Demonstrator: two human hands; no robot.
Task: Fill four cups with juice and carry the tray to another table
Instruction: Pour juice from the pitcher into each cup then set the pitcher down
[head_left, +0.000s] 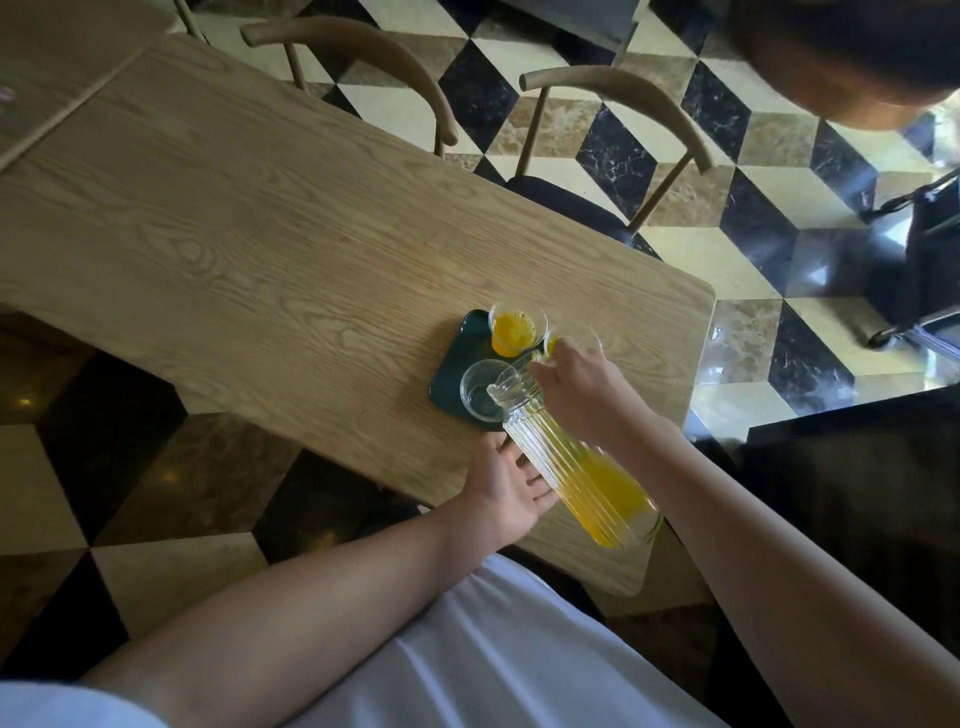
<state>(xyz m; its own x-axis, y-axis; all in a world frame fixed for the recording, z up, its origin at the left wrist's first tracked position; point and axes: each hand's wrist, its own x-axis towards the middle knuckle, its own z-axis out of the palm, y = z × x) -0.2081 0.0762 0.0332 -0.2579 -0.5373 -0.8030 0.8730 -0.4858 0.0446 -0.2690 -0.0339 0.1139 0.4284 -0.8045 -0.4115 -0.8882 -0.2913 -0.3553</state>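
Ribbed glass pitcher (576, 467) between both hands (574, 387).

Two curved-back wooden chairs (363, 57) (623, 98) stand beside the wooden table (234, 223) on a cube-patterned marble floor (753, 171).

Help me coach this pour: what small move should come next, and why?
Probably tip the pitcher a little further: its spout is over the empty cup, yet the juice sits low in the body. The right hand grips the neck and the left hand supports underneath.
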